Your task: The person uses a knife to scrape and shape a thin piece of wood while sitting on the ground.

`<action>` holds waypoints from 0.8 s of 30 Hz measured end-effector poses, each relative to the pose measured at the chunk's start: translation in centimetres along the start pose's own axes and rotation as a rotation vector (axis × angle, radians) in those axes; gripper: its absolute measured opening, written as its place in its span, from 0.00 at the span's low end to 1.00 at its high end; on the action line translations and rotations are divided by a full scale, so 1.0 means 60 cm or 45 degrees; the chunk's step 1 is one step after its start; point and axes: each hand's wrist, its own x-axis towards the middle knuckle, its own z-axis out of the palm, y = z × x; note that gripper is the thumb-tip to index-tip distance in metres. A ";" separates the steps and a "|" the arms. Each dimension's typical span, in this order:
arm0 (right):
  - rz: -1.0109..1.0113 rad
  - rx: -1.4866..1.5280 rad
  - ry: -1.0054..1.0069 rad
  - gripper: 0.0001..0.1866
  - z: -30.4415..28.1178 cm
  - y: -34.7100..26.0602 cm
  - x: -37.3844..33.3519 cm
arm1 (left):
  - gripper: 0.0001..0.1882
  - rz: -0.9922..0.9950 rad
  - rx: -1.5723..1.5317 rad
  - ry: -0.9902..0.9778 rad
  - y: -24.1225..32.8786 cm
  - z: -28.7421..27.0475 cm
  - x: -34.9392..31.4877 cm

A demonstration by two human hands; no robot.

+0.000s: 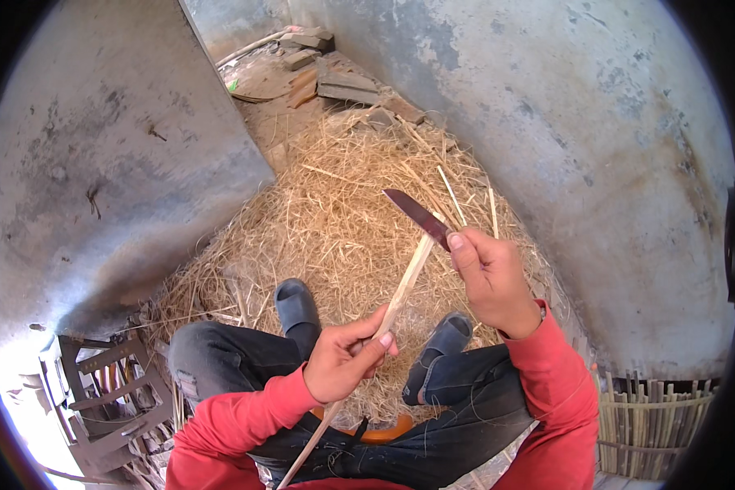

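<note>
My left hand [349,355] is closed around a long, pale strip of split bamboo or wood [408,280]. The strip slants from my lap up to the right, its far end close to the knife. In my right hand [492,278] is a knife [417,217] with a dark, reddish-brown blade that points up and left. The blade crosses at the strip's far end; whether the edge touches it I cannot tell. My fist hides the knife's handle.
Thin shavings [327,204] cover the floor around my grey slippers [297,306]. Bricks and broken tiles [347,86] lie at the far end. Concrete walls [580,147] rise on both sides. A bundle of sticks [653,429] stands at lower right, a dark frame [110,400] at lower left.
</note>
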 end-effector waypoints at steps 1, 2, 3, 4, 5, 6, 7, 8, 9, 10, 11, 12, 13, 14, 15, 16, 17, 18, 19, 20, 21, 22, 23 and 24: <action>0.026 -0.053 -0.012 0.19 0.001 0.000 0.000 | 0.26 0.012 0.020 0.008 -0.001 0.001 0.000; 0.027 -0.054 -0.010 0.19 0.002 -0.001 0.000 | 0.26 0.011 0.020 0.005 0.000 0.002 0.000; 0.042 -0.072 -0.009 0.19 0.004 -0.001 0.001 | 0.25 0.014 0.034 0.017 0.001 0.003 0.000; 0.057 -0.090 -0.008 0.19 0.006 -0.002 0.001 | 0.25 0.017 0.047 0.028 0.003 0.004 0.000; 0.057 -0.089 -0.008 0.19 0.011 -0.002 -0.001 | 0.25 0.016 0.047 0.029 0.007 0.005 0.000; 0.057 -0.084 -0.043 0.20 0.017 -0.003 -0.005 | 0.24 0.018 0.066 0.058 0.011 0.007 -0.001; 0.057 -0.079 -0.078 0.20 0.022 -0.004 -0.008 | 0.23 0.021 0.085 0.087 0.013 0.007 -0.001; 0.057 -0.080 -0.079 0.20 0.025 -0.006 -0.009 | 0.23 0.021 0.083 0.087 0.011 0.004 -0.001; 0.056 -0.084 -0.104 0.20 0.027 -0.008 -0.010 | 0.23 0.036 0.112 0.109 0.008 0.001 -0.001; 0.055 -0.087 -0.130 0.20 0.029 -0.009 -0.011 | 0.22 0.052 0.141 0.131 0.006 -0.002 -0.001; 0.054 -0.089 -0.131 0.20 0.030 -0.011 -0.013 | 0.22 0.053 0.139 0.132 0.006 -0.003 -0.002; 0.060 -0.075 -0.157 0.20 0.032 -0.011 -0.014 | 0.23 0.051 0.129 0.126 0.006 -0.005 -0.003; 0.067 -0.061 -0.184 0.20 0.033 -0.011 -0.015 | 0.23 0.048 0.119 0.121 0.006 -0.006 -0.003; 0.064 -0.061 -0.187 0.20 0.036 -0.008 -0.017 | 0.23 0.050 0.118 0.123 0.007 -0.007 -0.004; 0.080 -0.068 -0.210 0.20 0.038 -0.004 -0.019 | 0.23 0.022 0.096 0.108 0.008 -0.007 -0.005; 0.097 -0.075 -0.233 0.20 0.040 -0.001 -0.022 | 0.23 -0.007 0.073 0.093 0.009 -0.008 -0.006; 0.097 -0.077 -0.233 0.20 0.042 0.000 -0.024 | 0.23 -0.007 0.072 0.091 0.010 -0.007 -0.007; 0.119 -0.057 -0.257 0.21 0.045 0.000 -0.026 | 0.23 -0.030 0.051 0.095 0.012 -0.007 -0.007; 0.141 -0.038 -0.281 0.21 0.047 0.000 -0.028 | 0.23 -0.053 0.029 0.098 0.015 -0.006 -0.007; 0.141 -0.039 -0.281 0.21 0.049 0.003 -0.030 | 0.23 -0.053 0.028 0.098 0.017 -0.006 -0.007; 0.144 -0.008 -0.289 0.22 0.051 0.008 -0.032 | 0.23 -0.079 0.016 0.090 0.020 -0.006 -0.007; 0.147 0.022 -0.297 0.23 0.053 0.011 -0.033 | 0.24 -0.105 0.003 0.081 0.022 -0.006 -0.007; 0.146 0.023 -0.297 0.23 0.054 0.014 -0.033 | 0.24 -0.105 0.005 0.082 0.022 -0.007 -0.006; 0.185 0.074 -0.331 0.23 0.055 0.015 -0.033 | 0.23 -0.124 -0.009 0.069 0.022 -0.010 -0.005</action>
